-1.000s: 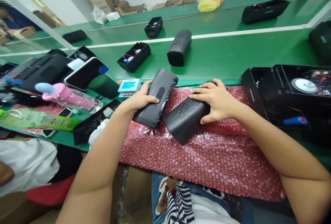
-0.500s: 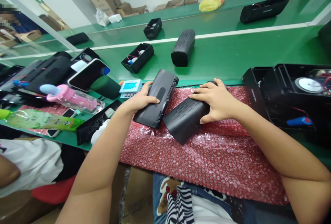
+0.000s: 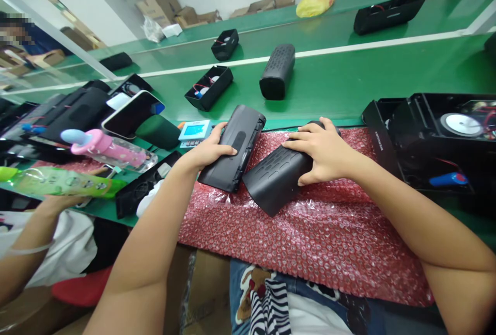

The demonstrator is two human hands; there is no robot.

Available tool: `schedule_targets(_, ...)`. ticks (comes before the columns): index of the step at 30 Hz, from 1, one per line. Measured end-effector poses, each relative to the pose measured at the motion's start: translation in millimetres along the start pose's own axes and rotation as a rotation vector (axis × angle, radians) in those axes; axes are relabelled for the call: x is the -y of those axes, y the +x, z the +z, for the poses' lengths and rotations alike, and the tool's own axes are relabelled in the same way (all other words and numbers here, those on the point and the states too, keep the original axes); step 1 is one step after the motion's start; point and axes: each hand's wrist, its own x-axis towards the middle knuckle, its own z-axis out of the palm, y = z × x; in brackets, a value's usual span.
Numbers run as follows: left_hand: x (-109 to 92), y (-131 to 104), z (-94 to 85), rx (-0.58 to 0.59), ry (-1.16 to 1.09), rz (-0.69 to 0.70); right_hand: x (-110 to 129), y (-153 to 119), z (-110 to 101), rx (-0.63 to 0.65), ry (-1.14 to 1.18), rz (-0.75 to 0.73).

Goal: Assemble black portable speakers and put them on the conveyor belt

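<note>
In the middle, my left hand (image 3: 214, 148) grips a flat black casing (image 3: 239, 144) by its left side, thumb on top, with clips along the casing's right edge. My right hand (image 3: 323, 153) is wrapped over the upper right end of a curved black shell (image 3: 273, 180) with slotted holes. The two black parts lie side by side, close together at their lower ends, over red bubble wrap (image 3: 302, 252). Part of the shell's far end is hidden under my right hand.
A small blue-screened device (image 3: 195, 131), a pink bottle (image 3: 112, 149) and a green bottle (image 3: 62, 182) are at left. Open black housings (image 3: 426, 133) stand at right. Speaker units (image 3: 277, 72) sit on the green belt (image 3: 341, 77) ahead. Another person's forearm is at lower left.
The other person's arm at the left has reached forward to the table beneath the green bottle. Speaker units on the belt have shifted slightly. My hands hold the same parts, nearly unmoved.
</note>
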Motion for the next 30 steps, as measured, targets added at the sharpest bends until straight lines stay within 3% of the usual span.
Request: schedule_targets(30, 6.3, 4.0, -1.5, -0.003, -0.040, 0.013, -0.6, -2.0, 2.7, -0.026, 0.030, 0.000)
